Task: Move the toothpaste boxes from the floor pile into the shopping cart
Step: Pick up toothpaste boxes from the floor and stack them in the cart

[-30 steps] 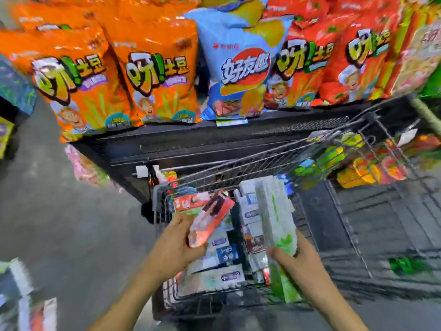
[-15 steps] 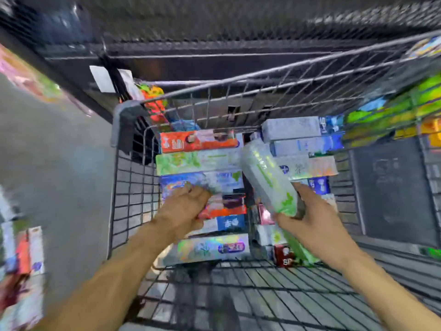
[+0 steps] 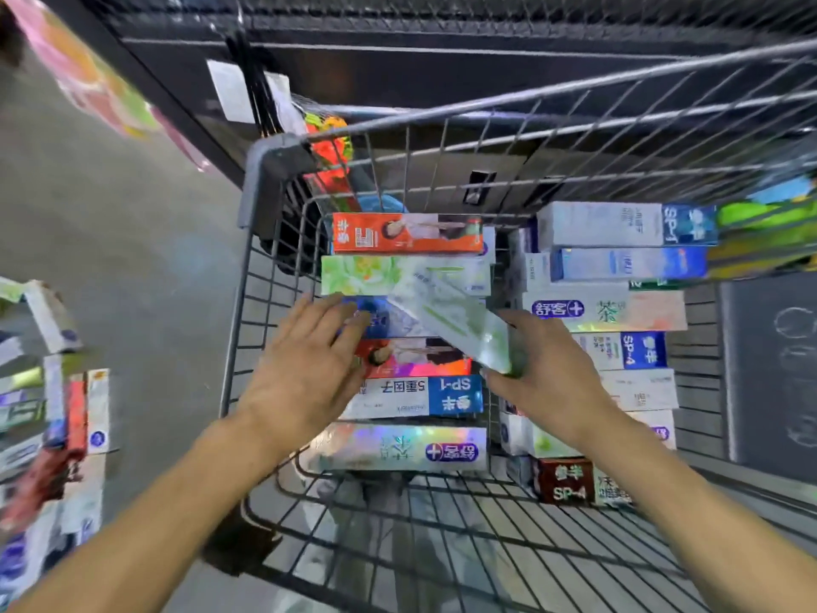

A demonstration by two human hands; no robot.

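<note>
- Far left, the floor pile [image 3: 53, 418] of toothpaste boxes lies jumbled on the grey floor [image 3: 146, 267], well apart from the shopping cart [image 3: 274, 170]; plenty of boxes there are not yet moved, so I judge the job is far from over.
- The left hand [image 3: 309, 369] has let go of the red-and-white box [image 3: 420, 358] it was pinching a second ago. Its fingers [image 3: 340, 311] are now straight and spread, lying flat over the left column of boxes near the cart's left wall. That box now lies in the row between a blue box and the SP-1 box [image 3: 415, 398], so it counts as delivered.
- Middle: the pale green box [image 3: 455, 320] has tipped down from nearly upright to a slant across the left column, its far end over the green-printed box [image 3: 398, 274], its near end in the gap between the two columns. It is not yet lying flat.
- The right hand [image 3: 548, 373] still grips that slanted box at its near end, thumb and fingers curled round it; this one is over the cart but not released.
- Right: the second column, with the tea-print box [image 3: 610, 309] near its top, sits against the cart's right side, unchanged.
- My guess is the next need is a flat slot for the green box.
</note>
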